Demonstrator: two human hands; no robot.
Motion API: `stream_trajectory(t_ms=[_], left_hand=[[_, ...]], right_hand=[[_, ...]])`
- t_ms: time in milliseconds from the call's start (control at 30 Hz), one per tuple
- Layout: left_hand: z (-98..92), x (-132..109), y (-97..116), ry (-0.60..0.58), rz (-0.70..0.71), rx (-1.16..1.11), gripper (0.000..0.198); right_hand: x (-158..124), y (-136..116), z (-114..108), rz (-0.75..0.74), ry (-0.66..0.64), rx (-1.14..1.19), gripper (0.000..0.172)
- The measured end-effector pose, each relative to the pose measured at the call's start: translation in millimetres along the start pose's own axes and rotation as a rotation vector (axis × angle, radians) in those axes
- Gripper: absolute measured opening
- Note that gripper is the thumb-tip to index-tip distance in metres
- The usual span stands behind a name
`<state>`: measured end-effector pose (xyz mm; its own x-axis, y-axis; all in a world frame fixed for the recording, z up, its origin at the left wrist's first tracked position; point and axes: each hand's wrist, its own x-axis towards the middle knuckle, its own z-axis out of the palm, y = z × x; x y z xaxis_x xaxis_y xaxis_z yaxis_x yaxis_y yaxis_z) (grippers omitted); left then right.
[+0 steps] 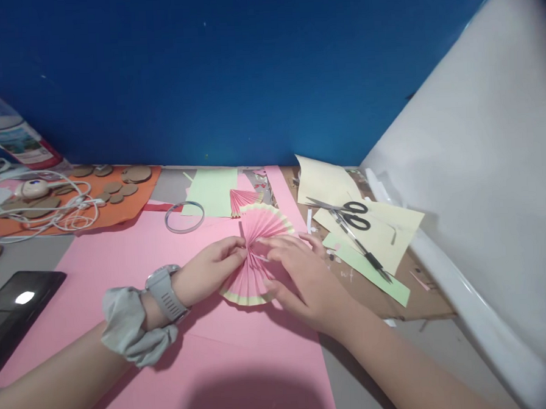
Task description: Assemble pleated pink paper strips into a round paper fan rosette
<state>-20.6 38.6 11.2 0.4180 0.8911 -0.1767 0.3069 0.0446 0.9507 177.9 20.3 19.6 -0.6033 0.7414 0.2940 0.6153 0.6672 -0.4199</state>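
Observation:
A pleated pink paper fan (246, 286) with a pale yellow-green rim is spread into a nearly round rosette above a large pink paper sheet (133, 254). My left hand (210, 266) pinches it at the gathered centre, from the left side. On its right half lies my right hand (307, 279), with the thumb near the lower rim and the fingers bent over the pleats; these fingers cover part of the fan. Just behind it is a smaller folded pink paper piece (243, 200) with the same pleats.
To the right, scissors (356, 215) and a pen (364, 248) rest on cream paper (393, 222) over cardboard (424, 300). A grey ring (185, 230) lies behind my left hand. Leftward are a phone (22, 303), white cable (72, 218), cardboard discs (136, 173) and a bottle (20, 141).

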Motion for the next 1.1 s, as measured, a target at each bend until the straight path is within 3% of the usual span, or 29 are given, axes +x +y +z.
stream_trajectory(t_ms=[267,433,667,767,900,1100], left_hand=[[4.2,-4.9,6.5,-0.078,0.141,0.019,0.03],[5.0,-8.3,11.7,-0.125,0.037,0.14,0.029],[4.0,-10.0,15.0,-0.265,0.061,0.232,0.019],[4.8,-12.1,18.5,-0.253,0.027,0.297,0.018],[7.1,-17.9,27.2,-0.211,0.04,0.552,0.015],[10.5,-22.9,31.2,-0.324,-0.085,0.321,0.018]], right_hand=[[0.6,-0.2,-0.9,0.01,0.036,0.081,0.018],[2.4,-1.7,-4.8,0.092,0.017,0.17,0.012],[2.8,-0.5,-11.7,0.186,-0.05,0.204,0.013],[2.9,-0.9,-13.5,0.155,-0.068,0.208,0.011],[4.2,-2.8,-13.7,0.095,-0.105,0.181,0.014],[6.1,-6.8,-17.2,0.095,-0.165,0.135,0.02]])
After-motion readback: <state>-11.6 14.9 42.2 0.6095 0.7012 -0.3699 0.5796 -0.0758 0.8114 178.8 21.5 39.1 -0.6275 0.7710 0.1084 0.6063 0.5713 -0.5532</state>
